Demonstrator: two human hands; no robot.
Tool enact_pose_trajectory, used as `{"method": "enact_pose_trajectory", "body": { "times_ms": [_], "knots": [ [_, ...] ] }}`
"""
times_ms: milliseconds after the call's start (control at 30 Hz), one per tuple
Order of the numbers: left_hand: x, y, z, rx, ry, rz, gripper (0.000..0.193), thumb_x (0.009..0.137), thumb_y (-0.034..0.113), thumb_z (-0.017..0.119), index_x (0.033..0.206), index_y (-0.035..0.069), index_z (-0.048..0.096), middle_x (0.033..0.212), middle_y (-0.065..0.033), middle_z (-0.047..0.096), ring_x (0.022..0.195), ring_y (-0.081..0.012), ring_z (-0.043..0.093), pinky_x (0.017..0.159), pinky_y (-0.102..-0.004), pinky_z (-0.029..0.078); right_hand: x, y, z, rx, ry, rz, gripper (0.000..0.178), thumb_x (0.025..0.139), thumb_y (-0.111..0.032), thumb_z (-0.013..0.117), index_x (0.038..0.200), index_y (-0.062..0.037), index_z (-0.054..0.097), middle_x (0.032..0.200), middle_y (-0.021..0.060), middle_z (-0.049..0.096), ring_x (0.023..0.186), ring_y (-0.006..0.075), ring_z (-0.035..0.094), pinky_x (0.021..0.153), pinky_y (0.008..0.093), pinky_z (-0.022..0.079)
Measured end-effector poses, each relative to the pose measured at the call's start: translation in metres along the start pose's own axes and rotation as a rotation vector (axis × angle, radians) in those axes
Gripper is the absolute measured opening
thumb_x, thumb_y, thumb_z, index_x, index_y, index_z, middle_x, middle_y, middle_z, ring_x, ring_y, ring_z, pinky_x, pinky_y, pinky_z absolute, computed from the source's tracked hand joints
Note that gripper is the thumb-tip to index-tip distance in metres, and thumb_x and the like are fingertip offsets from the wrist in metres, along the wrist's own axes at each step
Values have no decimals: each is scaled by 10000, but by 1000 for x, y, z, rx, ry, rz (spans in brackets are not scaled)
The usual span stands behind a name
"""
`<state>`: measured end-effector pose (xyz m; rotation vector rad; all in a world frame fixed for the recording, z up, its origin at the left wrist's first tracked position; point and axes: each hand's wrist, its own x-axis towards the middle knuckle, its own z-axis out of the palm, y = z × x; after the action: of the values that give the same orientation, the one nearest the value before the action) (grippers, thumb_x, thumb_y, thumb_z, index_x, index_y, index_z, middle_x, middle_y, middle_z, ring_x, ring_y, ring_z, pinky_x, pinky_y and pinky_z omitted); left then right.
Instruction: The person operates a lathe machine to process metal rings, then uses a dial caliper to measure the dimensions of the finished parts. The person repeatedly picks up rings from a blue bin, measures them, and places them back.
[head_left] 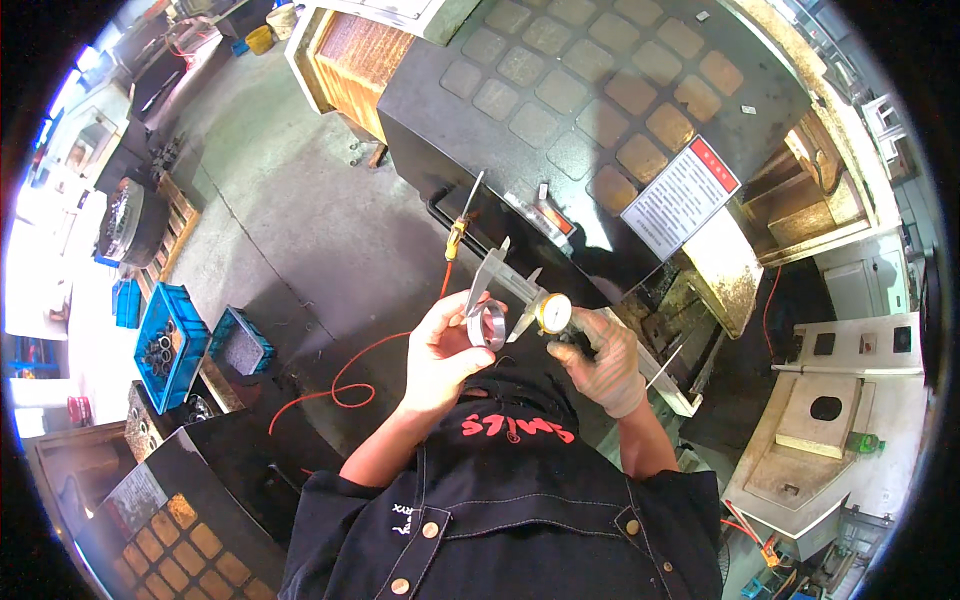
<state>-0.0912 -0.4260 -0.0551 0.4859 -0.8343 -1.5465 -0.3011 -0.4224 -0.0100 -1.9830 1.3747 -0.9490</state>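
Bare, my left hand (440, 350) grips a shiny metal ring (487, 326) between thumb and fingers. A dial caliper (513, 283) with a round yellow-rimmed dial (553, 313) is held by my right hand (604, 362), which wears a grey-white work glove. The caliper's jaws are spread around the ring, one at its left side and one at its right; whether both touch it I cannot tell. Some of the gloved fingertips are hidden behind the dial end.
Ahead stands a dark machine cover (560, 120) with a label sheet (683, 200). A yellow air gun (456, 240) hangs on its handle, its orange hose (345, 390) trailing left. Blue crates (170, 345) of metal rings stand at left. A beige machine panel (800, 440) is at right.
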Motion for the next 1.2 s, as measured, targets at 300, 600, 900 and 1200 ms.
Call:
{"method": "enact_pose_trajectory", "body": {
  "times_ms": [300, 600, 900, 1200],
  "knots": [
    [1, 1, 9, 60, 121, 4, 626, 677, 64, 788, 1223, 44, 482, 1086, -116, 554, 1016, -214, 554, 834, -334, 474, -1, 7, -1, -15, 22, -33, 363, 716, -94, 735, 1046, -19, 603, 864, 138, 650, 719, 178, 628, 654, 286, 499],
    [8, 12, 0, 211, 132, -56, 635, 640, 38, 806, 1190, -2, 492, 988, -8, 534, 907, -106, 501, 844, -250, 403, -3, 9, -1, -9, 7, 2, 380, 706, -71, 741, 1054, -14, 601, 864, 135, 649, 742, 185, 633, 673, 300, 504],
    [9, 10, -17, 90, 22, -229, 570, 667, -29, 753, 1187, 12, 522, 1141, -74, 561, 956, -129, 534, 789, -249, 455, -1, 8, 4, -24, -13, 73, 362, 684, -119, 743, 1014, -21, 628, 836, 128, 656, 713, 208, 636, 665, 298, 494],
    [9, 10, -19, 95, 43, -258, 556, 696, 59, 766, 1166, 7, 473, 1089, -112, 563, 803, -144, 584, 629, -246, 501, 2, 4, 7, -4, -84, 144, 298, 715, -103, 731, 983, -31, 621, 811, 151, 646, 735, 259, 632, 679, 322, 492]
  ]
}}
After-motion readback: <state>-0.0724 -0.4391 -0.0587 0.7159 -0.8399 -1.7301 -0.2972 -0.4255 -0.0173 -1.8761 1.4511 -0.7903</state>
